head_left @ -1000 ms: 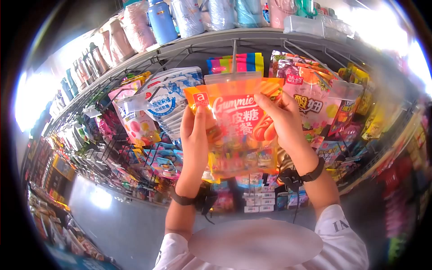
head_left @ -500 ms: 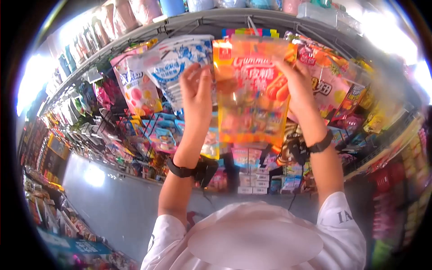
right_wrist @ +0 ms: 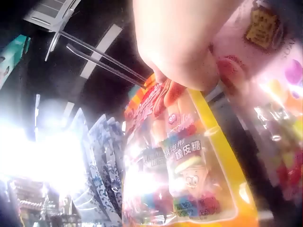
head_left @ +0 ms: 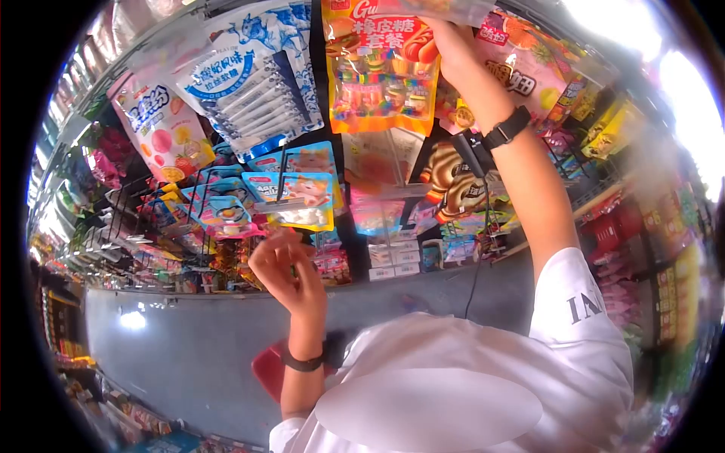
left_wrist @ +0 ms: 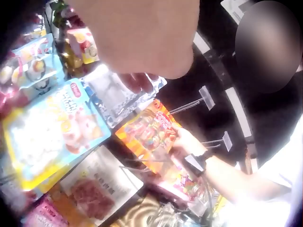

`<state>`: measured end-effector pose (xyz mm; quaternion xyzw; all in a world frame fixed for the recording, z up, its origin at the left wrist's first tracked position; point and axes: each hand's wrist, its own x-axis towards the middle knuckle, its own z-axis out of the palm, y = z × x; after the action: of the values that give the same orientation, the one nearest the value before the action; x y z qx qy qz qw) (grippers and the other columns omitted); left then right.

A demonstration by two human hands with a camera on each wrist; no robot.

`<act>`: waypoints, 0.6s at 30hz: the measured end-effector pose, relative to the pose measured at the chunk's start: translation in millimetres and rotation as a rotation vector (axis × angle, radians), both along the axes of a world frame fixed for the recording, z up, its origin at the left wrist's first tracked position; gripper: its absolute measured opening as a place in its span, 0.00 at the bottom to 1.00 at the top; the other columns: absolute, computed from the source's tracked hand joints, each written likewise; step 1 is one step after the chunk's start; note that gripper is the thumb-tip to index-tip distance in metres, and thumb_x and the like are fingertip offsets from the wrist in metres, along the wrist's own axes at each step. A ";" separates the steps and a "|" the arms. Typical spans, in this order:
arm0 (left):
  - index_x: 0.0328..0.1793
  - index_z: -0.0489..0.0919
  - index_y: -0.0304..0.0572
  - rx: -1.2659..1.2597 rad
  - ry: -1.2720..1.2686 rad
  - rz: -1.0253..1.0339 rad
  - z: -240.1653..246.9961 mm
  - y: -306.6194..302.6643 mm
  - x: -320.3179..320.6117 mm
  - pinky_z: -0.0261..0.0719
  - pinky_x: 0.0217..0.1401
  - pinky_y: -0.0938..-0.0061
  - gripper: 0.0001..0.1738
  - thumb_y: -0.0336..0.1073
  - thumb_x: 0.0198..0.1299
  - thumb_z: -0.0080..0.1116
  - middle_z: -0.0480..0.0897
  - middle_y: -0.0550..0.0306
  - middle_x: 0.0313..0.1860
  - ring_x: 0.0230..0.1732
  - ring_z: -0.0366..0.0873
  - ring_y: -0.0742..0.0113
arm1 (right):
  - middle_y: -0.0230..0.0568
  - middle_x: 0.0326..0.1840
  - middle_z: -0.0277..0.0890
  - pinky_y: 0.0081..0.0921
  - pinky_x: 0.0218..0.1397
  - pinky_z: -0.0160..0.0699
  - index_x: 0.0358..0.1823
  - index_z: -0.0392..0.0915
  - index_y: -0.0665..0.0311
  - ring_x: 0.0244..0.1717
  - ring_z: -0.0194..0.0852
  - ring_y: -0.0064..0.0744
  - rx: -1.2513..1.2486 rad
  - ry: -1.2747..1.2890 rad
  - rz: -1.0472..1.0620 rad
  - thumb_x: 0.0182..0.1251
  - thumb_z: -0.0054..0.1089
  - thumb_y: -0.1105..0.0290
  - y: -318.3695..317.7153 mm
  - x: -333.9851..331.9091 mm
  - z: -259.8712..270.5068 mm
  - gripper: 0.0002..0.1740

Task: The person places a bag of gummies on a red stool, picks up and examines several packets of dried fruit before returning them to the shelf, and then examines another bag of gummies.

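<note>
An orange gummy candy bag with a clear window hangs upright at the top of the head view. My right hand grips its upper right edge; in the right wrist view the hand covers part of the bag's top. The wires of a metal hook run to the top of the bag. Lower and to the left, my left hand holds nothing, its fingers loosely curled. Above it hangs a blue and yellow candy bag.
White and blue candy bags hang left of the orange bag, and a pink candy bag hangs to its right. A brown swirl-patterned bag is below. White boxes stand low near the grey floor. A red object is beside my left forearm.
The orange bag has moved up and toward the rack. My left hand has let go and dropped down to the left, while my right hand stays on the bag. The head view has tilted down.
</note>
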<state>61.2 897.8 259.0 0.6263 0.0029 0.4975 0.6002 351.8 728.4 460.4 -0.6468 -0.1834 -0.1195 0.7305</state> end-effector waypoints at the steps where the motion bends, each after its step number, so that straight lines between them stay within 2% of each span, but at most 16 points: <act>1: 0.58 0.62 0.37 0.030 -0.006 -0.028 -8.0 0.3 -2.5 0.76 0.38 0.80 0.16 0.17 0.66 0.45 0.75 0.48 0.49 0.36 0.75 0.71 | 0.33 0.31 0.79 0.22 0.15 0.67 0.49 0.79 0.60 0.18 0.75 0.24 0.000 -0.023 -0.053 0.67 0.66 0.55 3.3 0.6 -3.8 0.18; 3: 0.57 0.63 0.37 0.093 -0.003 -0.071 -26.3 5.3 -14.3 0.76 0.37 0.80 0.14 0.20 0.69 0.47 0.76 0.50 0.46 0.35 0.76 0.72 | 0.34 0.31 0.81 0.22 0.25 0.74 0.47 0.78 0.63 0.25 0.79 0.25 -0.127 -0.070 -0.010 0.68 0.65 0.63 -0.9 -3.3 -10.5 0.13; 4: 0.55 0.64 0.36 0.015 0.083 -0.119 -38.9 7.9 -23.5 0.76 0.40 0.78 0.12 0.19 0.69 0.47 0.76 0.49 0.45 0.35 0.76 0.72 | 0.34 0.32 0.81 0.22 0.28 0.75 0.47 0.77 0.63 0.27 0.79 0.25 -0.130 -0.090 -0.082 0.68 0.65 0.63 0.2 -10.8 -12.7 0.13; 5: 0.55 0.64 0.36 0.061 0.128 -0.103 -53.1 12.7 -26.7 0.76 0.41 0.78 0.12 0.19 0.69 0.48 0.76 0.49 0.46 0.34 0.76 0.72 | 0.35 0.32 0.82 0.21 0.31 0.76 0.46 0.77 0.64 0.28 0.80 0.25 -0.134 -0.111 -0.153 0.68 0.65 0.64 1.6 -20.8 -14.4 0.13; 6: 0.55 0.64 0.36 0.108 0.175 -0.085 -68.6 18.9 -31.1 0.76 0.41 0.78 0.12 0.19 0.69 0.48 0.76 0.49 0.46 0.34 0.76 0.73 | 0.38 0.36 0.83 0.24 0.37 0.79 0.49 0.77 0.67 0.36 0.82 0.28 -0.147 -0.163 0.006 0.68 0.65 0.64 -6.3 -20.0 -22.8 0.15; 7: 0.55 0.64 0.35 0.156 0.220 -0.065 -79.8 24.7 -35.1 0.76 0.41 0.78 0.12 0.19 0.69 0.49 0.76 0.49 0.46 0.33 0.76 0.73 | 0.45 0.49 0.81 0.31 0.47 0.82 0.57 0.75 0.67 0.51 0.80 0.31 -0.256 -0.361 -0.186 0.67 0.66 0.60 -9.1 -18.5 -36.4 0.23; 9: 0.52 0.68 0.35 0.092 0.287 -0.065 -92.0 25.0 -43.8 0.75 0.42 0.78 0.11 0.19 0.66 0.52 0.78 0.51 0.44 0.33 0.76 0.73 | 0.47 0.69 0.69 0.62 0.65 0.69 0.71 0.65 0.51 0.70 0.66 0.43 -0.245 -0.015 -0.227 0.67 0.67 0.60 5.3 -90.1 -29.7 0.33; 11: 0.49 0.72 0.35 -0.016 0.377 -0.081 -102.5 22.3 -50.5 0.74 0.44 0.78 0.13 0.17 0.60 0.55 0.81 0.54 0.40 0.35 0.77 0.72 | 0.43 0.57 0.76 0.35 0.59 0.75 0.63 0.71 0.63 0.57 0.76 0.32 -0.253 -0.324 -0.168 0.66 0.68 0.63 -4.6 -96.9 -58.3 0.27; 12: 0.48 0.74 0.37 0.002 0.411 -0.085 -106.7 20.7 -54.3 0.76 0.40 0.75 0.13 0.18 0.59 0.56 0.81 0.54 0.38 0.33 0.79 0.69 | 0.41 0.51 0.80 0.22 0.56 0.78 0.58 0.75 0.69 0.51 0.81 0.27 -0.255 -0.479 -0.136 0.66 0.68 0.65 -9.9 -105.1 -66.6 0.24; 13: 0.48 0.74 0.38 0.080 0.491 -0.101 -113.7 21.5 -59.7 0.77 0.39 0.74 0.13 0.18 0.59 0.56 0.81 0.54 0.38 0.32 0.80 0.68 | 0.44 0.59 0.77 0.23 0.60 0.78 0.65 0.69 0.70 0.56 0.79 0.30 -0.337 -0.343 -0.042 0.69 0.65 0.67 -19.8 -126.7 -70.7 0.26; 15: 0.49 0.74 0.40 0.242 0.645 -0.141 -133.6 22.5 -70.3 0.78 0.37 0.72 0.13 0.19 0.58 0.55 0.80 0.53 0.37 0.31 0.81 0.66 | 0.43 0.55 0.78 0.24 0.59 0.78 0.62 0.70 0.71 0.53 0.80 0.28 -0.289 -0.210 0.013 0.72 0.60 0.71 -27.0 -166.3 -81.1 0.21; 16: 0.49 0.75 0.44 0.272 0.721 -0.153 -146.1 21.2 -74.4 0.79 0.37 0.67 0.11 0.23 0.61 0.55 0.81 0.52 0.39 0.33 0.83 0.58 | 0.43 0.54 0.79 0.24 0.57 0.79 0.61 0.70 0.71 0.51 0.80 0.27 -0.282 -0.154 0.009 0.73 0.59 0.72 -35.2 -184.1 -89.2 0.19; 18: 0.49 0.75 0.45 0.365 0.897 -0.185 -181.4 23.8 -84.2 0.80 0.38 0.63 0.09 0.28 0.63 0.55 0.81 0.51 0.41 0.35 0.83 0.52 | 0.42 0.48 0.80 0.23 0.50 0.82 0.59 0.71 0.71 0.47 0.81 0.24 -0.263 -0.120 -0.020 0.74 0.56 0.74 -52.9 -213.5 -114.4 0.16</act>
<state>-23.0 921.6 77.5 0.8713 0.1184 0.1159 0.4619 138.3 675.5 346.0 -0.7305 -0.2344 -0.1401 0.6259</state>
